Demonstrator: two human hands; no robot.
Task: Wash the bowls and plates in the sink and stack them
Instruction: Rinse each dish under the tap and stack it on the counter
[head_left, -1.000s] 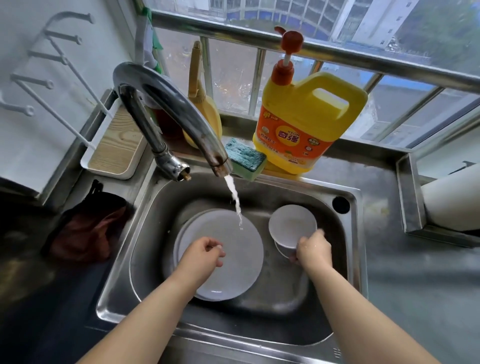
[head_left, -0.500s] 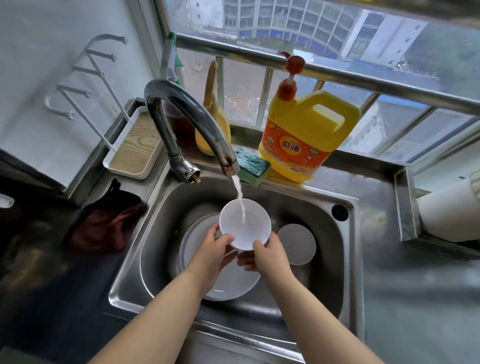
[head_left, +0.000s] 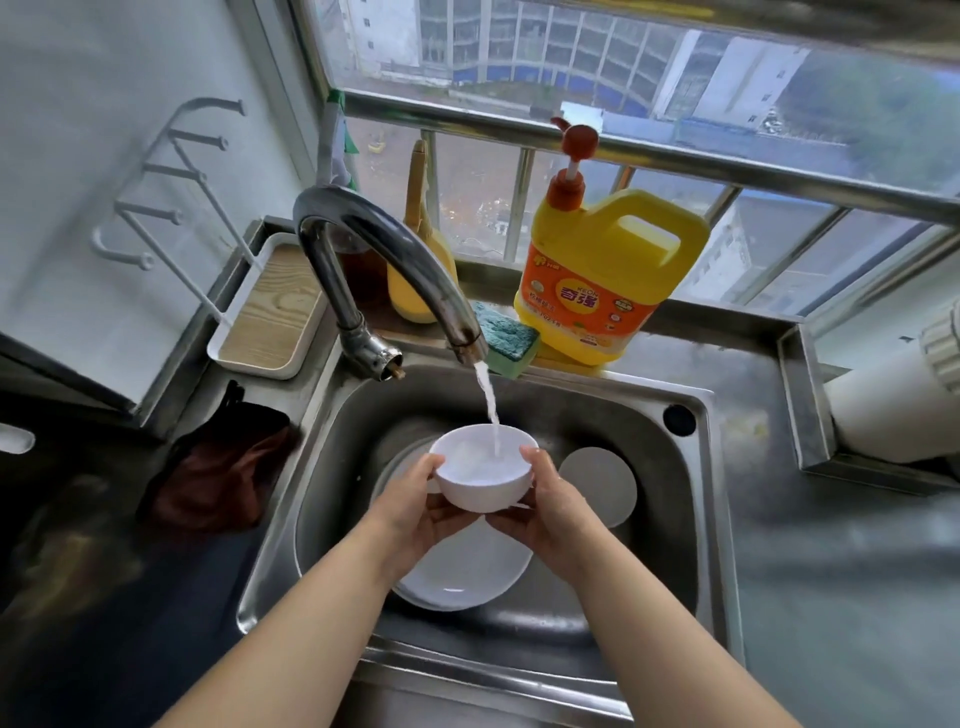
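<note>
A small white bowl is held upright over the steel sink, and water from the tap runs into it. My left hand grips its left side with the thumb on the rim. On the right side my right hand grips it the same way. Below them a large white plate lies on the sink bottom, partly hidden by my hands. A second small white bowl or dish sits in the sink to the right.
A yellow detergent jug and a teal sponge stand on the ledge behind the sink. A wood-lined white tray is at back left, a dark reddish cloth left of the sink. Grey counter extends right.
My right hand lifted a bowl from the right of the sink, and both hands brought it under the running water. It has since been turned more level and filled further.
</note>
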